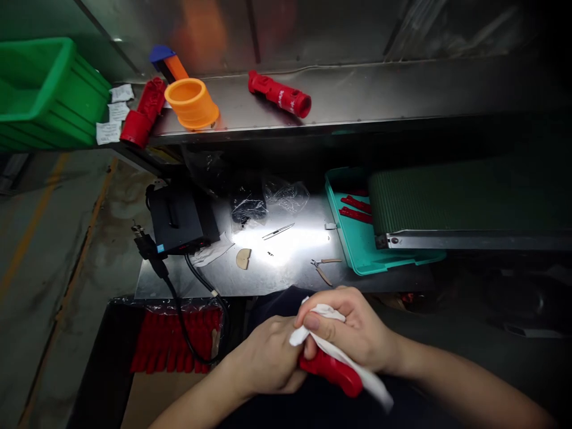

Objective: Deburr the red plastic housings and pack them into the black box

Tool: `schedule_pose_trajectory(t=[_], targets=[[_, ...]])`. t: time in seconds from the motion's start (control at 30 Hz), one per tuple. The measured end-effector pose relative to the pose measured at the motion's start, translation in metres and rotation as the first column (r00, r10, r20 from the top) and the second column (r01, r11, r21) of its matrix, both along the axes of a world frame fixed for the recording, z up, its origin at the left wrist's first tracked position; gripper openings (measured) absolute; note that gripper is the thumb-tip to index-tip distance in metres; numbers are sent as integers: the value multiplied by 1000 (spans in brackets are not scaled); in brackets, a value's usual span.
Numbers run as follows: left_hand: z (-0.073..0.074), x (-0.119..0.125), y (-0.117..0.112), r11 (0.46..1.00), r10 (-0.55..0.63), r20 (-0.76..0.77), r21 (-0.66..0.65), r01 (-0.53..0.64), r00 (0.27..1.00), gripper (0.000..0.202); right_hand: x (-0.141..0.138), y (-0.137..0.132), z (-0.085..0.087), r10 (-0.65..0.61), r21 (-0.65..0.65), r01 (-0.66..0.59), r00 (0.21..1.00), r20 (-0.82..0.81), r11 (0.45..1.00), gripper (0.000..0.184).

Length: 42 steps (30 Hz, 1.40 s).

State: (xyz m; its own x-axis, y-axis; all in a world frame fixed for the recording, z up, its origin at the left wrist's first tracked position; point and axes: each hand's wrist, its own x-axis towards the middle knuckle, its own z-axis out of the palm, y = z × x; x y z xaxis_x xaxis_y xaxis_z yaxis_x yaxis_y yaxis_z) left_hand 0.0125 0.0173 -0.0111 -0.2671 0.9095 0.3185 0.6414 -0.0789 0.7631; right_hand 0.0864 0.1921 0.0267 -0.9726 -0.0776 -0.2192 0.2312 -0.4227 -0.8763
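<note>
Close to my body, my left hand (272, 354) is wrapped round a red plastic part (334, 373), whose rounded end sticks out to the right. My right hand (353, 328) pinches a white cloth or tissue (328, 344) against the part. One end of the cloth trails down along the red part, blurred at its tip. My fingers cover the rest of the part. On the metal table beyond my hands lie pliers (325, 269), tweezers (278, 231) and a beige half-round piece (243, 258).
A teal bin (353, 238) with red pieces sits under a green conveyor belt (411, 190). A black box with a cable (179, 214) stands left. Red parts fill a box (174, 339) below. On the shelf are a green crate (53, 89), an orange ring (192, 104) and a red tube (279, 95).
</note>
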Motion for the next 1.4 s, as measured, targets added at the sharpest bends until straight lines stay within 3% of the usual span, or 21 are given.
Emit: schedule_pose_trajectory(t=[0.07,0.13,0.2,0.23,0.3,0.37,0.43,0.53,0.67,0.8,0.93,1.07,1.23,1.4], targets=[[-1,-1,-3,999,27,14,21,-27,1000,24,-8,-5,-15,31,-30,-28,994,107,999,43],[-3,-1,-11,991,130,138,4,-131,982,23,-21,-4,-41,-6,206,-33,983,186,978,59],[-9,-2,-22,961,278,282,-71,-269,918,25,-39,0,-76,-89,515,-31,974,206,857,68],[-13,-4,-27,928,372,341,-127,-350,863,23,-49,2,-97,-105,604,-41,973,204,796,65],[-21,-10,-39,805,590,471,-280,-522,656,17,-75,2,-138,-77,715,-93,976,202,692,50],[-29,-21,-49,665,708,624,-433,-609,329,21,-109,-6,-177,-37,800,-151,977,211,581,37],[-35,-36,-61,590,652,759,-507,-628,0,34,-152,-22,-210,-2,857,-187,977,214,480,29],[-37,-58,-81,585,445,859,-492,-645,-252,35,-223,-52,-250,74,906,-213,977,200,366,30],[-37,-78,-109,487,359,835,-548,-680,-416,37,-286,-73,-286,178,935,-253,961,213,248,32],[-44,-92,-126,384,339,786,-618,-686,-518,52,-293,-64,-303,243,941,-282,941,234,185,30],[-56,-104,-128,370,361,765,-642,-671,-533,50,-288,-54,-311,263,937,-292,935,237,194,30],[-60,-109,-123,363,421,742,-665,-653,-522,49,-292,-56,-316,228,916,-294,945,235,273,29],[-54,-101,-118,305,422,717,-689,-658,-555,51,-284,-52,-314,172,821,-315,949,264,477,27],[-53,-86,-109,248,433,677,-725,-643,-596,50,-272,-45,-315,68,611,-373,884,463,698,27]])
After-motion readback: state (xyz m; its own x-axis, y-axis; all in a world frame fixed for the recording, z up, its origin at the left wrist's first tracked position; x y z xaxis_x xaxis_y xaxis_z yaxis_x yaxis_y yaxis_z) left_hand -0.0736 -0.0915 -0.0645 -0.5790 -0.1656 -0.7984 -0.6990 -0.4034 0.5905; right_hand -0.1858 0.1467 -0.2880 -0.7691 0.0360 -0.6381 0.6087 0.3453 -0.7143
